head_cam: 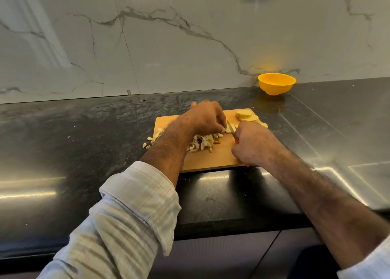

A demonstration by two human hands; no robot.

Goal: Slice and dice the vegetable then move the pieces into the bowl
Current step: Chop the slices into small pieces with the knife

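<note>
Wooden cutting board [213, 158] lies on the dark, glossy bench [84, 131], near its front edge. Left hand [205, 117] sits arched over the middle of the board, fingers curled down, fingertips pressing a pale vegetable piece [230, 129] against the wood. Right hand [253, 143] has a closed grip around a knife [230, 127]; only bits of a red handle show under the fist, at the knuckles and at the board's near edge. Short blade points away from the person and meets the piece just beside the left fingertips.

Diced pieces [203, 142]: a loose heap of pale strips and cubes, some with brown skin, on the board below and behind the left wrist. A few stray bits [145, 144] lie off the board's left edge on the bench.

Uncut slices [245, 115]: a few round pale-yellow discs, overlapping, at the board's far right corner, close to the right hand.

Yellow bowl [276, 83] stands upright on the bench against the marble-patterned wall [190, 36], beyond the board's right corner and well apart from it. Its inside is mostly hidden from this angle; what is visible looks bare.

Left forearm wears a rolled-up, pale checked sleeve [130, 211].
</note>
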